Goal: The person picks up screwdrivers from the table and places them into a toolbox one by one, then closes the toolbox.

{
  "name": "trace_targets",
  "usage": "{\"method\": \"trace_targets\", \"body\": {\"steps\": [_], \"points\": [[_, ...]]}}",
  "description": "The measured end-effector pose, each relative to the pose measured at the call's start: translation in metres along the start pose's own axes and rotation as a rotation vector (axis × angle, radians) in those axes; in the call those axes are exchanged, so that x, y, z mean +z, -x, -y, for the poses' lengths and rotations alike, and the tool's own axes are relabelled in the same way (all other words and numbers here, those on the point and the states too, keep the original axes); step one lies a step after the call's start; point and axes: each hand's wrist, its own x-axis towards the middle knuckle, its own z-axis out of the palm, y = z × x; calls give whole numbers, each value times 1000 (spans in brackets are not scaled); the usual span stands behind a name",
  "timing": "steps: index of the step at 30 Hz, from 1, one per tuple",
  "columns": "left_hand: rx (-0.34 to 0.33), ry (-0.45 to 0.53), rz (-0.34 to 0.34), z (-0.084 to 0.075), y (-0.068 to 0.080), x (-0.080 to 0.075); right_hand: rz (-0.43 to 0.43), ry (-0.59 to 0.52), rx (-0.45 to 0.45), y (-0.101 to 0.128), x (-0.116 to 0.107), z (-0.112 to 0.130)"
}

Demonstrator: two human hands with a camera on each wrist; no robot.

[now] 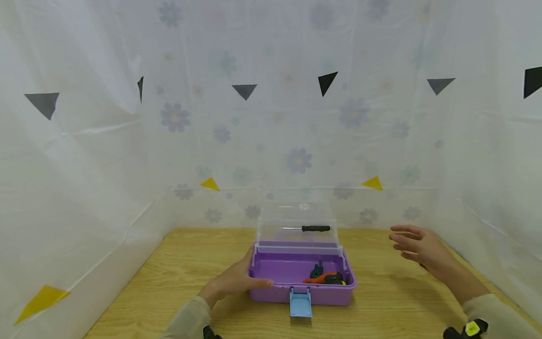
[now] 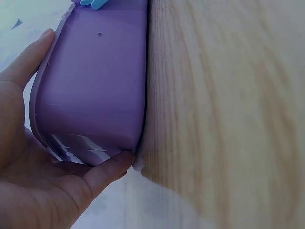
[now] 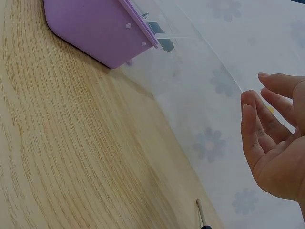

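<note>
A purple toolbox (image 1: 279, 295) stands on the table with its clear lid (image 1: 271, 226) tipped back. At its left end my left hand (image 1: 235, 280) holds it, thumb along the front rim and fingers round the end wall (image 2: 90, 95). In the box's right part lie an orange tool with black parts (image 1: 320, 278) and a dark green tool (image 1: 316, 270). A black-handled screwdriver (image 1: 315, 228) lies in the lid. My right hand (image 1: 423, 247) is raised over the right side of the table, apart from the box, fingers loosely bent with nothing in them.
A light blue latch (image 1: 300, 303) hangs down at the box's front. On the table below my right hand lies a thin-shafted tool (image 3: 201, 212), partly out of frame. White flowered sheeting (image 1: 271, 141) closes off the wooden table (image 1: 186, 259) at the back and both sides.
</note>
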Motion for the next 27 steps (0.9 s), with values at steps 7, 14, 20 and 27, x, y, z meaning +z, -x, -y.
{"method": "trace_targets", "body": {"steps": [7, 14, 20, 27], "points": [[17, 15, 10, 1, 0, 1, -15, 15, 67, 2, -17, -13], [32, 9, 6, 0, 0, 0, -42, 121, 72, 5, -29, -20], [38, 22, 10, -1, 0, 0, -61, 195, 77, 7, -36, -22], [38, 27, 16, -2, 1, 0, -77, 319, 70, 9, -43, -25]]}}
